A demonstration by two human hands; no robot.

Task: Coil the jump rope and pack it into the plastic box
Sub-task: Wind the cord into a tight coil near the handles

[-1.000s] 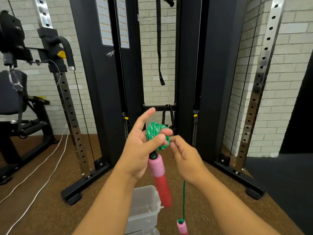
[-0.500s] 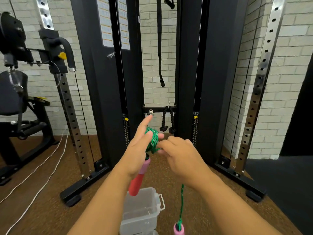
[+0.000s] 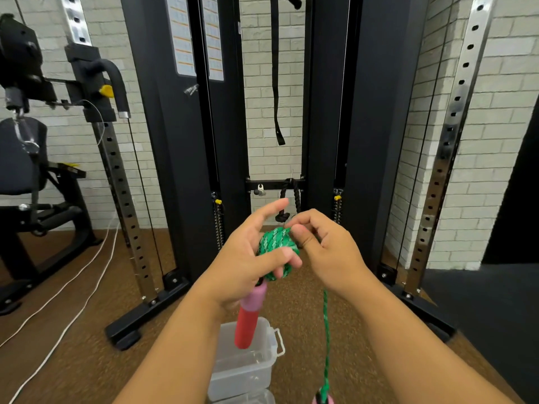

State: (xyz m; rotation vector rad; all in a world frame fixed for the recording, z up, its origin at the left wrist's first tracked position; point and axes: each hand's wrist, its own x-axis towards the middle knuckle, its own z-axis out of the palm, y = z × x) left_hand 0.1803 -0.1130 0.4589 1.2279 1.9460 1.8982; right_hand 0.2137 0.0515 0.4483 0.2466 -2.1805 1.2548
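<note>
Coiling is well along, packing not yet begun. Head view: the left hand clasps a tight green ball of rope, thumb pressed across its front, while one red-and-pink foam handle hangs below the palm. The right hand pinches the rope at the top of the ball, just beside the left. A short tail of braided green cord drops from under the right hand to the second pink handle at the frame's lower edge; that length, by the look of it, remains to be wound. The box, clear plastic with a side latch, sits open on brown carpet directly below, holding no rope.
</note>
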